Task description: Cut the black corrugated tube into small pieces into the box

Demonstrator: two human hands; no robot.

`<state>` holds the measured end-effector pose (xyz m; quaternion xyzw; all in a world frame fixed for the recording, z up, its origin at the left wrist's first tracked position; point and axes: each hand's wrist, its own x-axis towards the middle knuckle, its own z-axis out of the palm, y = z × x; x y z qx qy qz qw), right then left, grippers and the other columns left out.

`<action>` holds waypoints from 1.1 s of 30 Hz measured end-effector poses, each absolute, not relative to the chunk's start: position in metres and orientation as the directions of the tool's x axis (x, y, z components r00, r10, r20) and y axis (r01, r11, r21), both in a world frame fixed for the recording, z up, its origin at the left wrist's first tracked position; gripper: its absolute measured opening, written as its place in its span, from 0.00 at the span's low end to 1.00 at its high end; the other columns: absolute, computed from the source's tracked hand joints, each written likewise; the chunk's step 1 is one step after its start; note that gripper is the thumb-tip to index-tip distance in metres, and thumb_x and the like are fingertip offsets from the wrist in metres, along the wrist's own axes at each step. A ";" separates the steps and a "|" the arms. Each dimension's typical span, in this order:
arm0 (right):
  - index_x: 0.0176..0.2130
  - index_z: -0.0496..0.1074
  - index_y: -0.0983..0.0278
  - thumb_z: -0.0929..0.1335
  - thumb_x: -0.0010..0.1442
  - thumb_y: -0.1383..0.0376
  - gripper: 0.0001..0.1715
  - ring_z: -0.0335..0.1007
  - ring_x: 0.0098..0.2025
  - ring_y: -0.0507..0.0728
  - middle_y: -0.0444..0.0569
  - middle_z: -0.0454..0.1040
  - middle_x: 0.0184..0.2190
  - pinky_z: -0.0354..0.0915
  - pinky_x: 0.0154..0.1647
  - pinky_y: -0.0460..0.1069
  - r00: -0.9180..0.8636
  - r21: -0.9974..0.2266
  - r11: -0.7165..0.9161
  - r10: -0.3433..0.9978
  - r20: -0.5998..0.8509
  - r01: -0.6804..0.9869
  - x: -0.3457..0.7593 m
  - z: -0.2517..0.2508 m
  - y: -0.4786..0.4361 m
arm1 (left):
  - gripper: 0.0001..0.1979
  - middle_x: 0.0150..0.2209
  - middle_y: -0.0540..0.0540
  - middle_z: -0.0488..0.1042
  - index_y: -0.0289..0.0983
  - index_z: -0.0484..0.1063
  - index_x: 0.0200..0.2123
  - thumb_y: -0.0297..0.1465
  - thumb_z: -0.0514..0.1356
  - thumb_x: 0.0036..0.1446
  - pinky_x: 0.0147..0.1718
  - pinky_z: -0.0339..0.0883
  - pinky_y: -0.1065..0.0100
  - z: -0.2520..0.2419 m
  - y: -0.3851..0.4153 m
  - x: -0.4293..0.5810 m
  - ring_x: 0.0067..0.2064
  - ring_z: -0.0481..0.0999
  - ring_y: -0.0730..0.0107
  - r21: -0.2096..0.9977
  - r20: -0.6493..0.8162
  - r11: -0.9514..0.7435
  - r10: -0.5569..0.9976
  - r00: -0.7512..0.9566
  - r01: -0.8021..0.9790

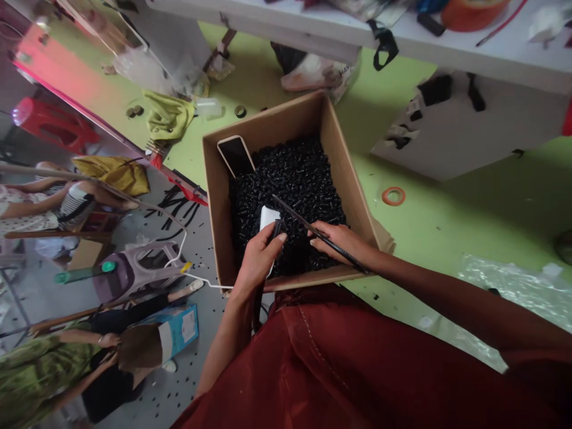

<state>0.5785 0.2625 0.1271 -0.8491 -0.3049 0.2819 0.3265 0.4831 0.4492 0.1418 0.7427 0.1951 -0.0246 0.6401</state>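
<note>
The left hand [259, 253] is held over an open brown cardboard box [353, 179], a small black ribbed piece [277, 227] being pinched between its thumb and forefinger above a heap of short, glossy black pieces [290, 173], while the right hand [342, 239] is extended in from the right with its fingers bent and a long, thin, dark rod [291, 211] slanted across it. Whether the rod is gripped by those fingers cannot be told, and a flat white object [269, 215] is partly covered by the left hand.
</note>
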 end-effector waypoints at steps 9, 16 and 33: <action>0.51 0.65 0.62 0.60 0.64 0.54 0.21 0.74 0.30 0.53 0.46 0.76 0.32 0.66 0.35 0.49 0.587 -0.837 -0.494 0.759 -0.282 0.236 0.584 0.130 0.263 | 0.28 0.25 0.55 0.64 0.40 0.58 0.60 0.43 0.55 0.58 0.18 0.51 0.76 0.148 0.452 0.478 0.20 0.58 0.82 0.944 -0.324 0.138 0.211 0.922 0.300; 0.56 0.60 0.64 0.64 0.60 0.54 0.29 0.71 0.48 0.60 0.55 0.72 0.49 0.66 0.48 0.54 0.602 -0.864 -0.404 0.783 -0.156 0.301 0.582 0.125 0.264 | 0.13 0.23 0.55 0.64 0.37 0.64 0.36 0.42 0.56 0.58 0.18 0.50 0.77 0.139 0.447 0.476 0.20 0.57 0.83 0.970 -0.237 0.050 0.384 0.892 0.236; 0.56 0.64 0.64 0.66 0.57 0.52 0.32 0.66 0.51 0.65 0.58 0.70 0.49 0.62 0.50 0.59 0.541 -0.714 -0.447 0.834 -0.113 0.539 0.581 0.120 0.271 | 0.20 0.25 0.53 0.62 0.34 0.70 0.42 0.45 0.56 0.57 0.17 0.49 0.76 0.124 0.449 0.483 0.21 0.56 0.83 0.969 -0.238 0.135 0.263 0.935 0.209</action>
